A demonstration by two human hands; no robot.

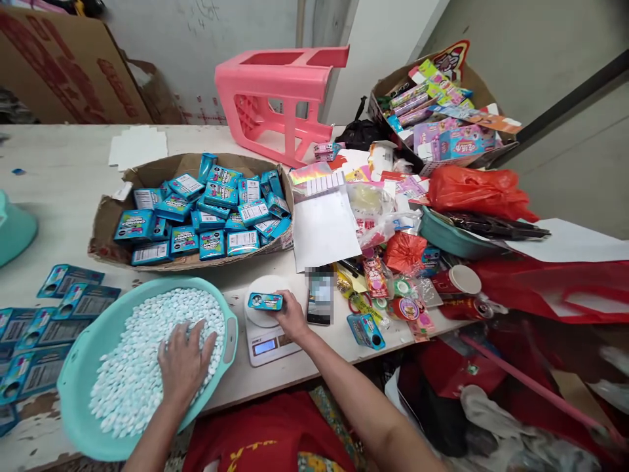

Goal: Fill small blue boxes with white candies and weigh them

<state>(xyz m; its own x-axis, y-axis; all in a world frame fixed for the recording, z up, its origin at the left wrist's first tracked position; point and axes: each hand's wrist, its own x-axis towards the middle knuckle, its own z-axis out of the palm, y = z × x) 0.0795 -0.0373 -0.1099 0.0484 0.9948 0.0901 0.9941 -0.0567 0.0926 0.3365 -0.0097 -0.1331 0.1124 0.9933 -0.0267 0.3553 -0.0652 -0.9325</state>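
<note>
My left hand point(185, 360) rests on the small white and pale-blue candies point(130, 364) in a turquoise plastic basin point(76, 393), with its fingers spread. Over the round pan of a white digital scale point(289, 343), my right hand point(291, 316) grips the right end of a small blue candy box point(265, 301). Whether the box bears on the pan I cannot tell. Flattened blue boxes point(49, 326) lie in overlapping rows left of the basin. Behind it, a cut-down cardboard carton point(111, 226) holds many filled-out blue boxes point(221, 195).
A phone point(320, 298) lies right of the scale, near another blue box point(366, 330). Wrappers, bags and a paper cup point(464, 280) clutter the right side. A pink stool point(275, 75) lies on its side at the back, beside a carton of colourful packs point(442, 124).
</note>
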